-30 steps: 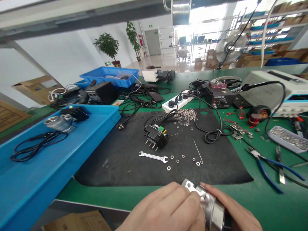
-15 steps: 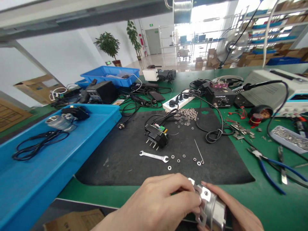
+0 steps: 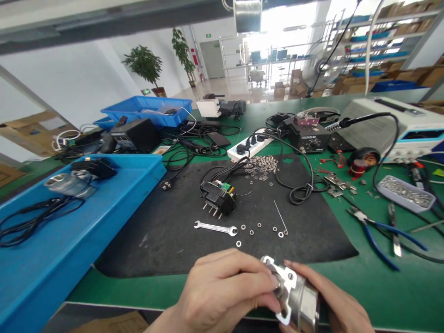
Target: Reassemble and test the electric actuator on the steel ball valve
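Observation:
Near the front edge of the bench I hold a cylindrical metal housing (image 3: 305,303) with a flat silver flange plate (image 3: 286,280) on its left end. My right hand (image 3: 338,300) is wrapped round the housing from the right. The fingers of my left hand (image 3: 225,286) are pinched together at the middle of the flange, on a small metal part that they mostly hide. Beyond my hands, an open-ended wrench (image 3: 215,228) lies on the black mat (image 3: 156,236). Several loose nuts and washers (image 3: 259,225) are scattered to its right. A black unit with pins (image 3: 218,199) sits behind the wrench.
A long blue tray (image 3: 114,222) on the left holds another metal housing (image 3: 69,184) and a coiled cable. Blue-handled pliers (image 3: 373,231) and a box of small parts (image 3: 405,192) lie at the right. A white power strip (image 3: 249,144) and many cables fill the back.
The flange has turned to face further towards me, and my left fingers have shifted slightly on it. The whole view has moved a little, so the bench appears further left.

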Motion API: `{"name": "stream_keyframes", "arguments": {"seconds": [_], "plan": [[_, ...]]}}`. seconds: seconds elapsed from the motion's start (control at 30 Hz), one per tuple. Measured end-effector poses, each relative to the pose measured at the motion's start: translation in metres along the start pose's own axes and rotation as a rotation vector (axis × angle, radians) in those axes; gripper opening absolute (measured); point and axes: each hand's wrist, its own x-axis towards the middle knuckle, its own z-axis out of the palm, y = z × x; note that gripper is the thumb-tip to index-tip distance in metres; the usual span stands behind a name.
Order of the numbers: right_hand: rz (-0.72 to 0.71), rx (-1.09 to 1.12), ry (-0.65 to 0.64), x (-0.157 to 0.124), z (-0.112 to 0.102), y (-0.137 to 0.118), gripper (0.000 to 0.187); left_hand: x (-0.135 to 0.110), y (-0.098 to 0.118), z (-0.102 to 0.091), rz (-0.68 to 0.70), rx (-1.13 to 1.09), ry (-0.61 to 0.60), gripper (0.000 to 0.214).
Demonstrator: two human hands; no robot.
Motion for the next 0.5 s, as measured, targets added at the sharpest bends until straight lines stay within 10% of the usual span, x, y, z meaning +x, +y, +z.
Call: {"name": "stream_keyframes", "arguments": {"seconds": [0.5], "plan": [[0.013, 0.006, 0.005, 0.003, -0.002, -0.002, 0.068, -0.008, 0.000, 0.020, 0.068, -0.004, 0.126, 0.029]]}}
